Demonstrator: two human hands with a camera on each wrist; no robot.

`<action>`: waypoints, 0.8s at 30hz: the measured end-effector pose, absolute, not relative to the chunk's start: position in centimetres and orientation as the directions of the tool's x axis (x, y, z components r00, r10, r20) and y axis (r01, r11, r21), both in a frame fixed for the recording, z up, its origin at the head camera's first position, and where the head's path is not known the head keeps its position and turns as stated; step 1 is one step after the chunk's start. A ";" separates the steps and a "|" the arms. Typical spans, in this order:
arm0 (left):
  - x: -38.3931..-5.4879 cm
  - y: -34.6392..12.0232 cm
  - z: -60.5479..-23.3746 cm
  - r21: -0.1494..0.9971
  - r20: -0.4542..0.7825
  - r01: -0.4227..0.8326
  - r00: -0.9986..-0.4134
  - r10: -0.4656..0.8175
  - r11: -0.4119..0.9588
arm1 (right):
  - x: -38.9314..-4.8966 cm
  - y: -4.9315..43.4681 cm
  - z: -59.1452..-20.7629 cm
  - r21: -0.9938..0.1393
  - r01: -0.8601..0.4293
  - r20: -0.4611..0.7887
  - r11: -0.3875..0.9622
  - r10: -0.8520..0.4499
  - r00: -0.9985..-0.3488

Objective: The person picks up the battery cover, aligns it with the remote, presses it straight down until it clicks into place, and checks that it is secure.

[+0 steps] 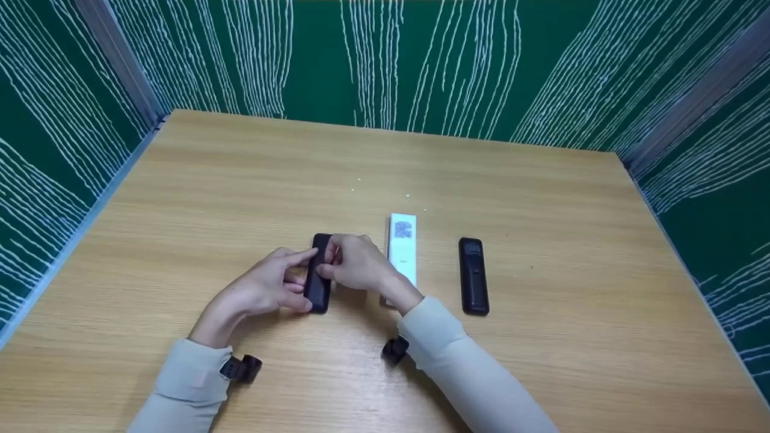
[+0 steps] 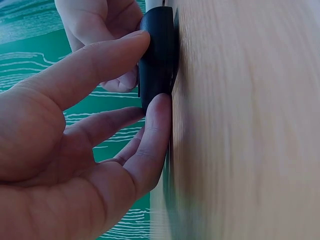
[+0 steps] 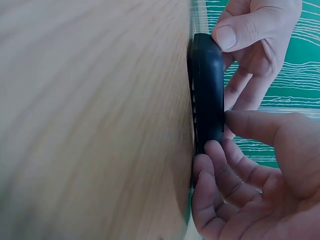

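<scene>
A black remote control [image 1: 317, 288] lies on the table in front of me, its buttons facing down in the right wrist view. My left hand [image 1: 264, 285] holds it from the left, thumb at the near end and a fingertip by the far part of its edge. My right hand [image 1: 361, 264] grips it from the right, with the thumb on its upper face and curled fingers along its far right side. Along that upper face of the remote [image 3: 209, 90], a thin edge stands slightly proud near the right thumb.
Right of the hands lies a white box [image 1: 403, 246] with a printed square code, partly covered by the right wrist. Farther right is a second black remote [image 1: 474, 276]. Several tiny white bits are scattered beyond the box on the wooden table [image 1: 571, 240]. Green, white-streaked panels surround it.
</scene>
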State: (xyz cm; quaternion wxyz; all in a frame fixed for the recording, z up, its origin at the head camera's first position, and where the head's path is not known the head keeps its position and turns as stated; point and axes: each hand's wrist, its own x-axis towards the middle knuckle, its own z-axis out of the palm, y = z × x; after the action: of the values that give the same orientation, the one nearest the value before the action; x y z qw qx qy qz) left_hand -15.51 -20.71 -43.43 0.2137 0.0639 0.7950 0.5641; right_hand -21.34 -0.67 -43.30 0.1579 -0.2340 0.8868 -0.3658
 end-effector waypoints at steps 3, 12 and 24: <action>-15.5 -20.7 -43.4 0.926 -0.271 -0.144 -0.899 0.345 0.350 | -21.3 -0.7 -43.2 -0.710 -0.294 -0.122 0.640 -0.523 -0.843; -15.5 -20.7 -43.4 0.929 -0.268 -0.145 -0.898 0.348 0.341 | -21.3 -0.9 -43.0 -0.672 -0.288 -0.136 0.682 -0.496 -0.857; -15.4 -20.7 -43.3 0.926 -0.260 -0.129 -0.900 0.350 0.355 | -21.5 -1.0 -42.7 -0.624 -0.255 -0.201 0.739 -0.466 -0.861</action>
State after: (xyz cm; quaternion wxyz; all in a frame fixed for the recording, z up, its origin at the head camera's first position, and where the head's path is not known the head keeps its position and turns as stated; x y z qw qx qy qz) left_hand -15.41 -20.73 -43.30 0.2126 0.0694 0.7953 0.5635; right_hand -21.45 -0.98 -42.71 0.1749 -0.1968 0.9160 -0.3028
